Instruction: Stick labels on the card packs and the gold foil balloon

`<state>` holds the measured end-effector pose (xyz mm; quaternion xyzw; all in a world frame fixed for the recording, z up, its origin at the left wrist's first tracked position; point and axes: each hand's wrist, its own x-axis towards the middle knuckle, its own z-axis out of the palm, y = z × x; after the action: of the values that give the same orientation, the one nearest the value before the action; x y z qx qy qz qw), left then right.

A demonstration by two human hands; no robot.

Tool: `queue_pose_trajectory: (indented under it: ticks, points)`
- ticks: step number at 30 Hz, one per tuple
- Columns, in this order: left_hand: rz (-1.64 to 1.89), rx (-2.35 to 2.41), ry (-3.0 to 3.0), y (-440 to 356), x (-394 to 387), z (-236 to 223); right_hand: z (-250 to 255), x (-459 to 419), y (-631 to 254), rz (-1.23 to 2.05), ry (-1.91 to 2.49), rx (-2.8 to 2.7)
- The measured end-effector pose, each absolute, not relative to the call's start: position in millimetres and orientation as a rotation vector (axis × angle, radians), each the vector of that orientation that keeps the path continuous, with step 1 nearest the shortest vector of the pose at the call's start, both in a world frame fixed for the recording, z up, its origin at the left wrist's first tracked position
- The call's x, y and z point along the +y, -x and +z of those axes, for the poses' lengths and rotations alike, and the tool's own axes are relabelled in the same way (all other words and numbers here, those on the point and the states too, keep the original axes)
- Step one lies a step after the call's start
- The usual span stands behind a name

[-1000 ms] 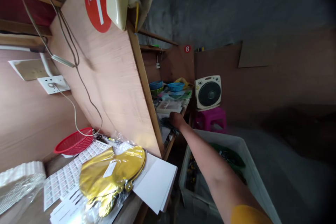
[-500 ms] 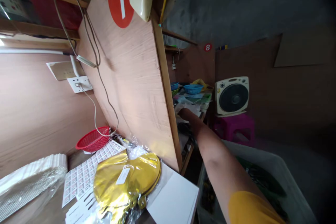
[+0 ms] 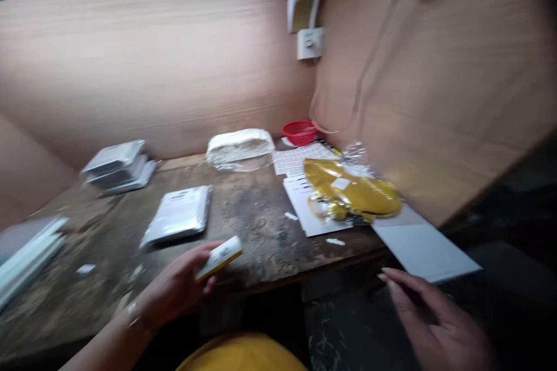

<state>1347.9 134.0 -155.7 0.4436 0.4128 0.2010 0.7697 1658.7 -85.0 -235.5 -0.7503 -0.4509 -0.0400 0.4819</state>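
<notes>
My left hand (image 3: 185,279) is closed around a small white-and-yellow block-shaped item (image 3: 221,256), held over the front edge of the table; its kind is blurred. My right hand (image 3: 435,319) is in front of the table at the right, thumb and forefinger pinched together. Whether anything lies between those fingertips is too blurred to see. Just beyond them, white sheets (image 3: 429,246) jut out past the table edge. A shiny gold foil item in clear plastic (image 3: 357,188) lies behind, partly over papers. Nearest my left hand is a plastic-wrapped white pack (image 3: 180,214).
More wrapped packs (image 3: 117,165) are stacked at the back left. A white bundle in plastic (image 3: 239,148) and a red basket (image 3: 300,132) stand along the back wall. A wooden partition (image 3: 456,98) closes the right side, with a cable hanging down.
The view has swung left from the neighbouring bay to this table. The arm that reached around the partition is back, and both hands now show, the left one holding the white-and-yellow item.
</notes>
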Motion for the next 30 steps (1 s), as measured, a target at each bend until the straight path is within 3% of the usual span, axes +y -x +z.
queue_pose_trajectory:
  ticks: [5, 11, 17, 23, 30]
  points:
    - [0.407, 0.768, -0.952, -1325.9, 145.0, -166.8, -213.2, 14.2, -1549.3, 0.157, 1.513, -1.514]
    - [0.389, 0.646, -0.971, -1309.2, 156.2, -173.4, -184.8, 85.5, -1506.3, 0.743, 1.353, -1.709]
    - [0.419, 0.585, -1.036, -1283.0, 184.5, -191.6, -195.9, 115.5, -1486.4, 1.009, 1.384, -1.514]
    - [0.502, 0.618, -1.030, -1274.7, 195.1, -207.2, -206.9, 138.4, -1466.1, 0.972, 1.480, -1.299]
    - [0.562, 0.489, -0.898, -1273.1, 199.8, -206.4, -218.6, 158.4, -1464.1, 1.398, 1.413, -0.845]
